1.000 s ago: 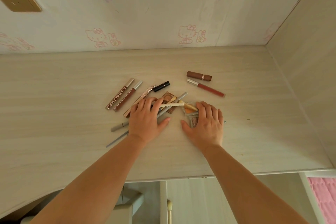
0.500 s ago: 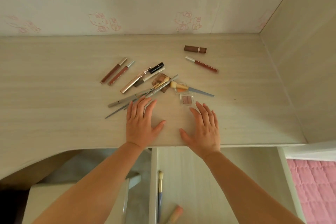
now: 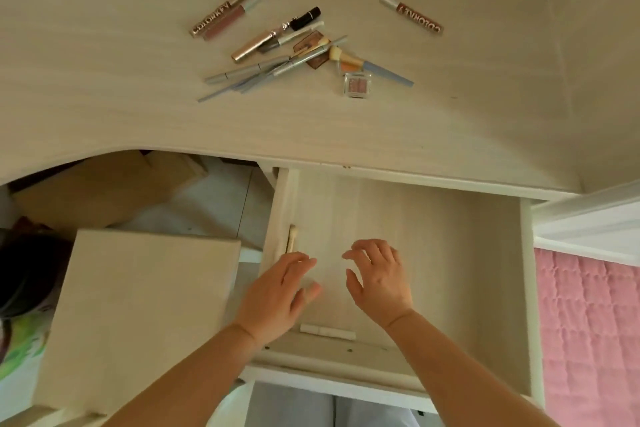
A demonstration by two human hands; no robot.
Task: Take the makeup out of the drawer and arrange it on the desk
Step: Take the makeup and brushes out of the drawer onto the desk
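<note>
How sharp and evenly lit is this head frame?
Head view: left hand and right hand motion-blurred over the drawer; desk makeup fairly sharp, lip gloss lettering readable; wide-angle bends the desk edge; soft light, no glare.

My left hand [image 3: 277, 291] and right hand [image 3: 379, 282] have left the tabletop [image 3: 104, 80] and now hang over the open drawer [image 3: 450, 253], fingers [image 3: 360, 248] spread and empty. A brush [image 3: 291, 238], I think, lies beside my left fingertips.
</note>
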